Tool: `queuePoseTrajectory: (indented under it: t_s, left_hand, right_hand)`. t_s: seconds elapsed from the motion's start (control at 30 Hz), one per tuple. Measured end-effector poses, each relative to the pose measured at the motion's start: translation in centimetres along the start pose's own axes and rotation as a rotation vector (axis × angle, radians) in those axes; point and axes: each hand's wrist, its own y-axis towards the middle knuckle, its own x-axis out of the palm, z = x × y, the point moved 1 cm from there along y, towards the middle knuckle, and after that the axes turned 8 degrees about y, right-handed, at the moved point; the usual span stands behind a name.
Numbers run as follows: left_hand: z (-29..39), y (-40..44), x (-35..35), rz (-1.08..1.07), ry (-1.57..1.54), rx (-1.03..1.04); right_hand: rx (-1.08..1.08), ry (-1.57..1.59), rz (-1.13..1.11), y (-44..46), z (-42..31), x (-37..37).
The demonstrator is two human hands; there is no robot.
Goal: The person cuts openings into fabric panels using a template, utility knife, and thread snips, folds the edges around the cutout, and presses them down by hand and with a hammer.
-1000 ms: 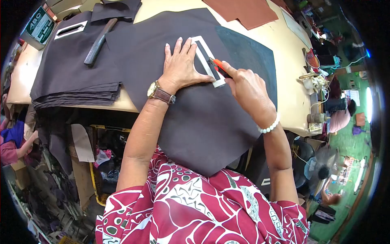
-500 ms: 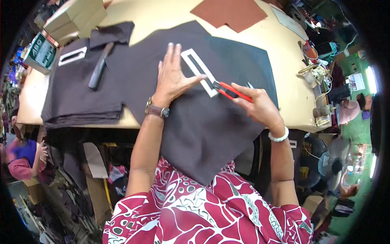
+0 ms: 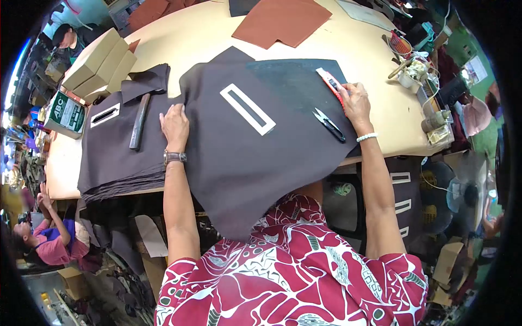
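My right hand [image 3: 356,104] is closed around a red and white cutter knife [image 3: 329,82], which points up and left over the dark mat [image 3: 302,81]. Black-handled thread snips [image 3: 329,126] lie just left of that wrist. A large dark brown material panel [image 3: 228,163] spreads over the mat and drapes off the table's front edge. On it lies a white rectangular frame [image 3: 247,108] with a long slot. At the panel's left edge, my left hand [image 3: 175,127] has its fingers curled on the dark material; the fingertips are partly hidden.
Left are a stack of dark pieces [image 3: 117,157], a dark bar-like tool [image 3: 140,122], another slotted frame [image 3: 105,114], a green-white box [image 3: 64,114] and cartons [image 3: 100,62]. Brown sheets [image 3: 283,22] lie behind; a supply tray [image 3: 429,103] stands right. Other people sit nearby.
My left hand has moved left from beside the white frame to the panel's edge. My right hand has carried the cutter away from the frame to the right. The snips now show fully.
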Motion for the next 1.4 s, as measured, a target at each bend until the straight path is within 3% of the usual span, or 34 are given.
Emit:
queuePoseTrajectory:
  t_s: [0.03, 0.17, 0.2, 0.27, 0.3, 0.4, 0.53, 0.57, 0.7, 0.73, 0.8, 0.83, 0.93, 1.1, 1.2, 1.23, 1.33, 1.4]
  left_hand:
    - [0.5, 0.8, -1.0, -0.041, -0.076, -0.039]
    - [1.5, 2.9, -2.1, 0.221, -0.366, -0.097]
    - [1.2, 3.7, -1.7, 0.155, -0.508, -0.151]
    - [0.7, 4.2, -1.0, 0.015, -0.790, -0.265]
    - [3.6, 3.0, -5.2, -0.263, -1.137, -0.466]
    - [3.6, 1.7, -5.9, -0.599, -0.757, -0.259]
    - [2.9, 1.1, -6.2, -0.588, -0.946, -0.234]
    - [2.8, 1.0, -5.4, -0.485, -1.079, -0.282]
    - [3.9, 0.3, -5.0, -0.494, -1.477, -0.677]
    - [4.5, 0.0, -4.6, -0.506, -1.522, -0.767]
    - [5.6, -1.0, -5.1, -0.634, -1.795, -0.722]
    - [6.0, -1.6, -5.6, -0.627, -1.746, -0.654]
    - [5.5, -3.9, -6.2, -0.680, -1.123, -0.456]
    - [7.0, -5.9, -6.5, -0.525, -1.247, -0.370]
    - [9.3, -6.7, -7.0, -0.414, -1.311, -0.660]
    - [10.3, -6.8, -7.5, -0.352, -1.524, -0.588]
    - [11.3, -6.8, -6.5, -0.368, -1.519, -0.475]
    - [11.8, -6.7, -6.1, -0.258, -1.551, -0.473]
  right_hand:
    - [-0.133, -0.107, 0.081, -0.2, -0.8, -0.6]
    - [0.005, 0.092, -0.111, -3.2, -5.9, -3.1]
    - [0.061, 0.098, -0.218, -4.1, -7.4, -3.8]
    - [-0.042, 0.058, -0.236, -6.3, -6.4, -2.5]
    - [-0.015, 0.130, -0.210, -6.6, -6.3, -2.3]
    - [0.185, 0.245, -0.389, -6.1, -6.9, -2.7]
    - [-0.052, 0.451, -0.297, -4.0, -10.3, -1.7]
    - [-0.106, 0.537, -0.281, -3.6, -11.6, -0.9]
    - [0.172, 1.165, -0.520, -3.4, -16.6, 3.9]
    - [0.199, 1.181, -0.542, -3.9, -17.3, 4.8]
    - [0.255, 1.202, -0.576, -5.3, -18.0, 5.8]
    - [0.260, 1.179, -0.574, -6.2, -17.9, 6.1]
    - [0.314, 1.151, -0.505, -8.2, -17.7, 4.7]
    - [0.357, 1.177, -0.486, -10.7, -17.8, 2.2]
    - [0.304, 1.148, -0.473, -11.3, -16.8, 2.6]
    - [0.299, 1.127, -0.480, -11.4, -16.8, 2.6]
    - [0.269, 1.158, -0.506, -11.6, -16.7, 2.5]
    - [0.254, 1.185, -0.546, -11.6, -16.8, 2.0]
